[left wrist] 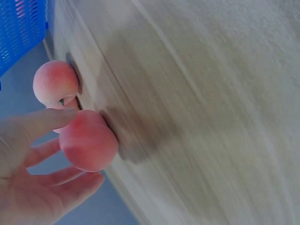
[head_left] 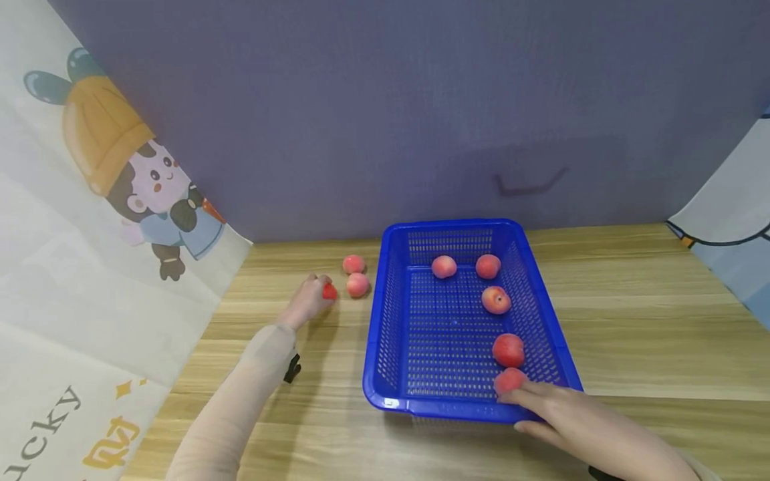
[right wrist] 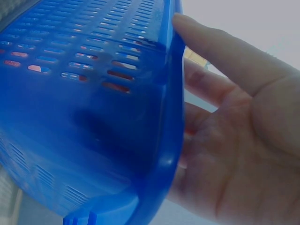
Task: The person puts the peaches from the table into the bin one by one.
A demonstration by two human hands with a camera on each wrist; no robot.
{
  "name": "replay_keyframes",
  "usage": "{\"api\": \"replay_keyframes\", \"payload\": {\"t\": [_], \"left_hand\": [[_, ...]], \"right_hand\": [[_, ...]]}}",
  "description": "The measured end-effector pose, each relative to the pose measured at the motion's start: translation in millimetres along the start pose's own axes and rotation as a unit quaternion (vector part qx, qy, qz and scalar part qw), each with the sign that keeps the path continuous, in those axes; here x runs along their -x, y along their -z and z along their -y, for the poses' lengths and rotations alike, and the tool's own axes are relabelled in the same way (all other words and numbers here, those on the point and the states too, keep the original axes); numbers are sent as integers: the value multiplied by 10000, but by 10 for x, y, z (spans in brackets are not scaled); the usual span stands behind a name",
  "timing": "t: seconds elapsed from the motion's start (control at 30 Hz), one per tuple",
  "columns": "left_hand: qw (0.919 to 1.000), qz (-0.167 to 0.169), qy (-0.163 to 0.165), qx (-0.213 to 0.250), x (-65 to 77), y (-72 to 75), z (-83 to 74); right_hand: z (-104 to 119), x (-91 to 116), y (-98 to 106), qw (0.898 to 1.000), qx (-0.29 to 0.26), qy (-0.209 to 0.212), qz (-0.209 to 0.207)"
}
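Observation:
My left hand [head_left: 308, 300] holds a red peach [left wrist: 89, 140] just above the wooden table, thumb on one side and fingers on the other. Close by, two more peaches [head_left: 357, 285] sit on the table left of the blue basket [head_left: 374, 361]. At the basket's front right corner is my right hand [head_left: 571, 417], its fingers over the rim against a peach [head_left: 509, 379]. Its thumb stays outside, by the rim in the right wrist view. Inside the basket, several peaches [head_left: 508, 350] lie along the right and far sides.
A grey-blue panel [head_left: 361, 120] stands behind the table [head_left: 631, 300]. On the left hangs a white cloth [head_left: 72, 287] with a cartoon figure; another printed cloth [head_left: 740, 220] edges the right side. The basket's raised walls surround the peaches in it.

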State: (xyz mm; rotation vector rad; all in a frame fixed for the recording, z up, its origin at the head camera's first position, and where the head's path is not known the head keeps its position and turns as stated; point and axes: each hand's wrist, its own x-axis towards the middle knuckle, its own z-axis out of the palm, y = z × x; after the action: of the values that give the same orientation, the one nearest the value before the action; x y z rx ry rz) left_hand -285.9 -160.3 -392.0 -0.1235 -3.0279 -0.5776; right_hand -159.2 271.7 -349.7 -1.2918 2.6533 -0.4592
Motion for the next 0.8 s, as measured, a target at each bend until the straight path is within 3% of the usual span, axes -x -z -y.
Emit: {"api": "replay_keyframes", "payload": {"t": [0.47,0.8], "left_hand": [[10000,2,19,44,-41,-56,50],[9999,40,51,-83,-78,4,0]], "right_hand": [[22,10,23,9997,-119,-169,149],[20,3,34,9988,-276,-305,265]]}}
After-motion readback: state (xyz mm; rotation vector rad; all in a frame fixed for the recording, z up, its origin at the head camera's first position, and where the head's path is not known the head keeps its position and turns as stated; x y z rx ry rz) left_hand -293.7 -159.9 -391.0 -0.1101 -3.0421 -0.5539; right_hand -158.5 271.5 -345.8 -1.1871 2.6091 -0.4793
